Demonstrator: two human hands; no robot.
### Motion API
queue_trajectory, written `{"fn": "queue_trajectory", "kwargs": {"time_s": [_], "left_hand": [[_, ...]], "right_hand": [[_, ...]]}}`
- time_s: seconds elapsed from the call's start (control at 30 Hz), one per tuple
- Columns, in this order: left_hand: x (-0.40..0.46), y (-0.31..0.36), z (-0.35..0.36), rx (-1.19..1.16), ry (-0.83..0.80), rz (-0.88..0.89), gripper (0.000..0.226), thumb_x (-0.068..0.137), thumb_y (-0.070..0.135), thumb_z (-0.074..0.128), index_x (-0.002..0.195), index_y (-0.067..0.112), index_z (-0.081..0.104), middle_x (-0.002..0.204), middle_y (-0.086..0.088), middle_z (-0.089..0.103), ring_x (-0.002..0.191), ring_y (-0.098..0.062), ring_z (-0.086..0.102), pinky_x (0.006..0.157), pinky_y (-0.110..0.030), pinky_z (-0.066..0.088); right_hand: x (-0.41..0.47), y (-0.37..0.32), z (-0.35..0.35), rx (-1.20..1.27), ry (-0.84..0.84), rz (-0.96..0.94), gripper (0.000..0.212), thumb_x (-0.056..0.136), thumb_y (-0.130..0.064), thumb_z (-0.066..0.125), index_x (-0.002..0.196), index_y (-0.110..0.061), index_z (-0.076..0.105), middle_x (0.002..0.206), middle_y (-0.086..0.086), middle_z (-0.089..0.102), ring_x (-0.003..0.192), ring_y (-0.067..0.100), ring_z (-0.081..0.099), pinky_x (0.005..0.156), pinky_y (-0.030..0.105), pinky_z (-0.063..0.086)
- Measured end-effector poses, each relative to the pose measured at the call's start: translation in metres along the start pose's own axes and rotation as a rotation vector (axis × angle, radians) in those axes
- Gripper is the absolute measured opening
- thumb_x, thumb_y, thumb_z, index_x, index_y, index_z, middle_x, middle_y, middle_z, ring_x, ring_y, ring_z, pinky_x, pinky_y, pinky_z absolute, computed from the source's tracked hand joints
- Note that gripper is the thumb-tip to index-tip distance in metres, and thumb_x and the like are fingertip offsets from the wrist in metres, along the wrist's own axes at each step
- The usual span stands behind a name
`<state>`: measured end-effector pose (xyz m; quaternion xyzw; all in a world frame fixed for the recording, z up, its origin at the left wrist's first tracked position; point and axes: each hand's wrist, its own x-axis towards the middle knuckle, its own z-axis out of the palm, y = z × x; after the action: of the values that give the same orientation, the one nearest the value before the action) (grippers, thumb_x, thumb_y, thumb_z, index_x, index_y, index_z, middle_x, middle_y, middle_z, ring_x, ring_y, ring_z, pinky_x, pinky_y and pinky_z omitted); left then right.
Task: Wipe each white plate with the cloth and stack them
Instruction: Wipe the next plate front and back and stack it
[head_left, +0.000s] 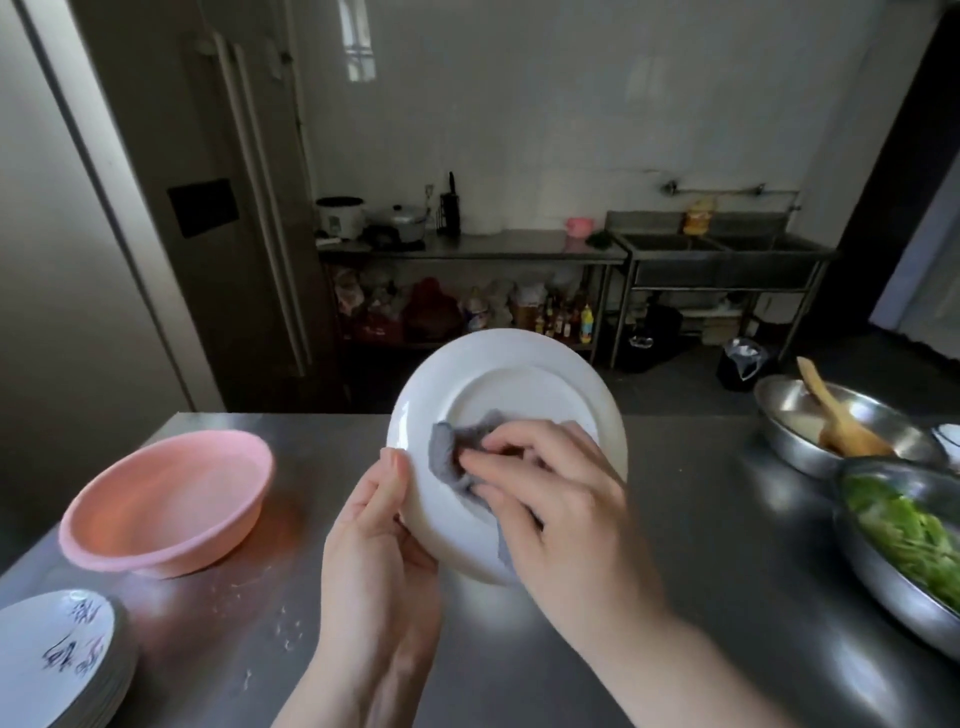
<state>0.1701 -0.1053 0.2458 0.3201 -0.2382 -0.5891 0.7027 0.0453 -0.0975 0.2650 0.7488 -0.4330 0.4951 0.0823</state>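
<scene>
A white plate (519, 384) is held up above the steel counter, tilted with its underside facing me. My left hand (379, 551) grips its lower left rim, thumb on the underside. My right hand (561, 499) presses a crumpled grey cloth (452, 457) against the plate's base ring, its fingers curled over the cloth. A stack of several white plates with painted marks (57, 660) sits at the near left corner of the counter.
A pink plastic basin (171, 504) stands on the steel counter (701, 545) at the left. At the right sit a metal bowl of green vegetables (904, 540) and a metal bowl with a wooden spatula (831, 415). Shelves and a sink line the far wall.
</scene>
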Motion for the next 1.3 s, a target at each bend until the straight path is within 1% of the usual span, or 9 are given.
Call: {"fn": "queue_trajectory", "kwargs": {"time_s": [0.17, 0.3, 0.4, 0.6, 0.77, 0.9, 1.03, 1.17, 1.3], "left_hand": [[-0.002, 0.012, 0.007, 0.072, -0.034, 0.093, 0.031, 0.082, 0.029, 0.058, 0.094, 0.002, 0.068, 0.085, -0.007, 0.071, 0.075, -0.012, 0.065, 0.069, -0.025, 0.052], [-0.011, 0.015, 0.02, 0.104, -0.076, 0.181, 0.031, 0.082, 0.026, 0.066, 0.092, -0.003, 0.066, 0.08, -0.013, 0.068, 0.068, -0.016, 0.062, 0.057, -0.021, 0.051], [-0.01, 0.022, 0.026, 0.191, -0.103, 0.308, 0.018, 0.081, 0.027, 0.068, 0.081, 0.009, 0.071, 0.074, -0.014, 0.066, 0.064, -0.02, 0.058, 0.055, -0.024, 0.05], [-0.001, 0.027, 0.029, 0.386, -0.141, 0.403, 0.02, 0.081, 0.032, 0.064, 0.077, 0.014, 0.071, 0.068, -0.004, 0.067, 0.06, -0.014, 0.057, 0.053, -0.019, 0.046], [-0.005, 0.022, 0.03, 0.444, -0.207, 0.414, 0.019, 0.084, 0.032, 0.063, 0.079, 0.015, 0.071, 0.072, -0.005, 0.07, 0.066, -0.016, 0.061, 0.06, -0.026, 0.049], [-0.007, 0.021, 0.026, 0.486, -0.24, 0.465, 0.015, 0.086, 0.029, 0.063, 0.083, 0.017, 0.072, 0.078, -0.001, 0.072, 0.073, -0.011, 0.062, 0.067, -0.022, 0.049], [-0.009, 0.023, 0.022, 0.463, -0.232, 0.435, 0.017, 0.085, 0.033, 0.064, 0.082, 0.018, 0.072, 0.079, -0.006, 0.073, 0.071, -0.016, 0.065, 0.063, -0.026, 0.051], [-0.009, 0.027, 0.022, 0.42, -0.255, 0.436, 0.018, 0.085, 0.031, 0.064, 0.086, 0.016, 0.073, 0.083, -0.01, 0.073, 0.074, -0.02, 0.066, 0.065, -0.029, 0.052], [-0.006, 0.029, 0.024, 0.385, -0.243, 0.434, 0.014, 0.083, 0.03, 0.066, 0.081, 0.018, 0.073, 0.078, -0.005, 0.073, 0.069, -0.016, 0.065, 0.061, -0.024, 0.051]], "right_hand": [[0.0, 0.023, -0.017, -0.023, 0.15, 0.078, 0.026, 0.076, 0.007, 0.072, 0.095, -0.01, 0.077, 0.097, 0.001, 0.068, 0.086, 0.02, 0.06, 0.079, 0.023, 0.048], [0.018, 0.013, -0.018, 0.019, 0.276, 0.044, 0.021, 0.084, -0.001, 0.068, 0.102, -0.01, 0.075, 0.102, 0.001, 0.067, 0.091, 0.02, 0.061, 0.085, 0.017, 0.046], [0.013, 0.011, -0.024, 0.083, 0.243, -0.042, 0.023, 0.084, -0.006, 0.067, 0.104, -0.015, 0.073, 0.106, -0.002, 0.065, 0.09, 0.016, 0.062, 0.084, 0.016, 0.046], [0.027, 0.026, -0.044, 0.143, 0.35, 0.066, 0.018, 0.085, -0.007, 0.067, 0.101, -0.014, 0.072, 0.102, -0.003, 0.065, 0.098, 0.005, 0.061, 0.088, 0.017, 0.043], [0.044, 0.014, -0.031, 0.177, 0.224, 0.114, 0.019, 0.085, -0.004, 0.068, 0.101, -0.014, 0.074, 0.102, -0.003, 0.064, 0.1, 0.015, 0.061, 0.089, 0.03, 0.048], [0.033, 0.001, -0.02, 0.135, 0.145, -0.032, 0.018, 0.087, -0.014, 0.068, 0.104, -0.013, 0.074, 0.102, -0.001, 0.063, 0.091, 0.015, 0.061, 0.084, 0.023, 0.048], [0.038, 0.011, -0.028, 0.151, 0.266, 0.044, 0.017, 0.082, -0.009, 0.073, 0.099, -0.011, 0.075, 0.096, 0.002, 0.064, 0.087, 0.003, 0.059, 0.082, 0.013, 0.044], [0.04, 0.003, -0.027, 0.13, 0.182, -0.106, 0.017, 0.083, -0.01, 0.071, 0.1, -0.01, 0.075, 0.096, 0.003, 0.063, 0.086, 0.015, 0.06, 0.08, 0.02, 0.047], [0.053, 0.011, -0.037, 0.136, 0.242, 0.01, 0.019, 0.082, -0.006, 0.073, 0.099, -0.012, 0.075, 0.095, 0.0, 0.062, 0.088, 0.005, 0.058, 0.083, 0.012, 0.042]]}}
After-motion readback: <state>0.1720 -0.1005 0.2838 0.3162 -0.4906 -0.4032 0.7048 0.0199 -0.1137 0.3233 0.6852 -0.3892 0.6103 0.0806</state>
